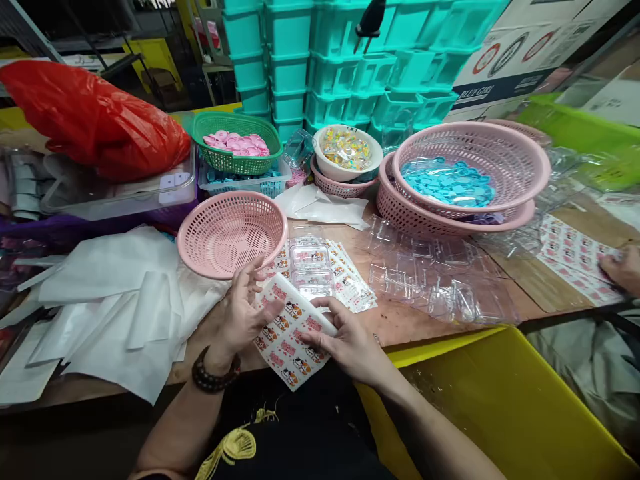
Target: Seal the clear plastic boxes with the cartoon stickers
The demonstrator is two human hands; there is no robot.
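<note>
A sheet of stickers (289,347) printed with cartoon cats and pink lettering is held tilted above the table's front edge. My right hand (353,337) pinches its right side, thumb on the printed face. At the sheet's left edge is my left hand (243,313), fingers apart and slightly curled, the thumb lying across the printed face. A dark beaded bracelet (215,373) circles the left wrist. Just beyond the held sheet, clear plastic cases (313,267) rest on more sticker sheets (353,283). Behind my left hand stands a pink basket (190,243).
White backing papers (110,300) are heaped at left, beneath a red bag (100,120). Clear trays (445,293) lie to the right, before stacked pink baskets (537,167) with blue pieces. Teal bins (290,67) rise behind. Another person's hand (623,270) touches sheets at far right.
</note>
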